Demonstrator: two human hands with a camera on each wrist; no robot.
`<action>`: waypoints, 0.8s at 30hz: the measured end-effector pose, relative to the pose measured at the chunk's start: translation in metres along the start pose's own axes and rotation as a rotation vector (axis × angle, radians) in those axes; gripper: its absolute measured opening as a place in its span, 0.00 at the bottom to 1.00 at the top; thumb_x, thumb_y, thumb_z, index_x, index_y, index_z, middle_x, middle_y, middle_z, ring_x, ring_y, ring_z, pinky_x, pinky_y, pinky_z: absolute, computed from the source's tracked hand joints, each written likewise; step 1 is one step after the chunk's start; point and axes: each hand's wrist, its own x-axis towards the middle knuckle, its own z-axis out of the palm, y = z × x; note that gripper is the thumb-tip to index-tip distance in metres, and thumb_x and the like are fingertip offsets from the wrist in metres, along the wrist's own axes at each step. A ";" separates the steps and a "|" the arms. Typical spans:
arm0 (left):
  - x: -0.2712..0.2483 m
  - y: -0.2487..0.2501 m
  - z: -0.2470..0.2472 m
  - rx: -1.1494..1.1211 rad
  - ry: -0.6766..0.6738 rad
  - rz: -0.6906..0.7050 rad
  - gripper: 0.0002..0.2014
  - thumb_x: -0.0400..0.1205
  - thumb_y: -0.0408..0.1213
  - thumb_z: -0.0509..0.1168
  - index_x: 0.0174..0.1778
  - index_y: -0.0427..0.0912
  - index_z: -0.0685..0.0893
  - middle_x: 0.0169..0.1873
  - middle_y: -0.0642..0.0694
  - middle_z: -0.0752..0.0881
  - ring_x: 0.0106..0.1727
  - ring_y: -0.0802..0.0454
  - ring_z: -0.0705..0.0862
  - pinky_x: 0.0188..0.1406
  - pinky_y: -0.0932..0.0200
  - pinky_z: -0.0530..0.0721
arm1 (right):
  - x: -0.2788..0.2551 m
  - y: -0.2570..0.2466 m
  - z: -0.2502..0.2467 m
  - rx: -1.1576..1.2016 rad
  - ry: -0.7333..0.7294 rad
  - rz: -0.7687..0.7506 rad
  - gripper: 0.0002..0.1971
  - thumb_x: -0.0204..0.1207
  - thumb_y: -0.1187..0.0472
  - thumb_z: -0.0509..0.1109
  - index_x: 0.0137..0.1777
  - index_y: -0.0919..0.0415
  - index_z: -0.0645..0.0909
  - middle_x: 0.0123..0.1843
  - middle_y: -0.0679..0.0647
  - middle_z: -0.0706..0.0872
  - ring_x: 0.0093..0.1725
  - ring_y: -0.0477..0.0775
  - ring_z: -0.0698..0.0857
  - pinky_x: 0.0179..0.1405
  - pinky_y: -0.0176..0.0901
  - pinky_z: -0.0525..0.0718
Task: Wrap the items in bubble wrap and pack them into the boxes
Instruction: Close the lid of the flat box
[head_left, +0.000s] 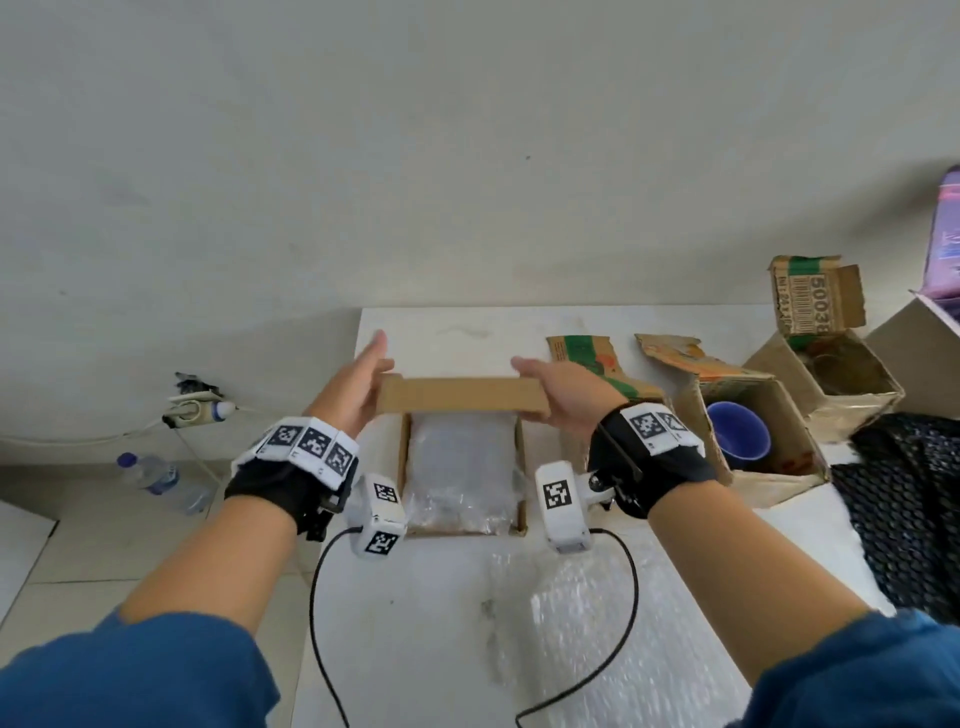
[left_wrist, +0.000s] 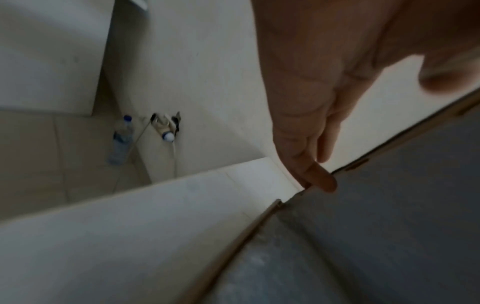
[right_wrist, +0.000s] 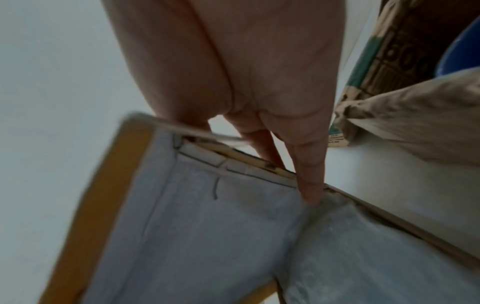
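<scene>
We cannot make out the item inside the cloudy bubble-wrap bundle (head_left: 460, 473) below both grips; the purple object (head_left: 946, 239) far right is cut off by the edge.

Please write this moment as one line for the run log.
stage: closing box | left hand: on far flap, fingers straight | right hand: on same flap | box: holds bubble-wrapped item

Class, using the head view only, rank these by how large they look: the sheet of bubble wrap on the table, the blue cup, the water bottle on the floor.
1. Sheet of bubble wrap, clearly largest, though also nearest the camera.
2. Water bottle and blue cup: too alike to rank; the cup is partly hidden in its box.
</scene>
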 end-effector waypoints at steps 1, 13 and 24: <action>-0.003 -0.003 -0.002 0.167 -0.023 -0.008 0.30 0.76 0.63 0.62 0.57 0.37 0.83 0.50 0.44 0.87 0.52 0.49 0.85 0.61 0.49 0.81 | -0.005 0.006 0.002 -0.088 -0.017 -0.003 0.14 0.78 0.53 0.68 0.53 0.64 0.82 0.48 0.57 0.85 0.45 0.53 0.85 0.50 0.46 0.86; -0.022 -0.064 -0.006 0.394 -0.065 0.005 0.26 0.77 0.32 0.71 0.72 0.36 0.75 0.64 0.41 0.82 0.65 0.46 0.81 0.70 0.46 0.77 | -0.031 0.060 0.024 -0.495 0.024 -0.142 0.24 0.77 0.64 0.70 0.73 0.64 0.72 0.68 0.57 0.80 0.66 0.56 0.80 0.56 0.37 0.75; -0.037 -0.082 0.004 0.803 0.030 0.262 0.22 0.78 0.37 0.70 0.69 0.41 0.79 0.61 0.46 0.83 0.58 0.51 0.83 0.55 0.63 0.75 | -0.032 0.086 0.033 -0.774 0.096 -0.115 0.31 0.80 0.58 0.67 0.79 0.61 0.60 0.76 0.61 0.63 0.72 0.63 0.71 0.77 0.53 0.67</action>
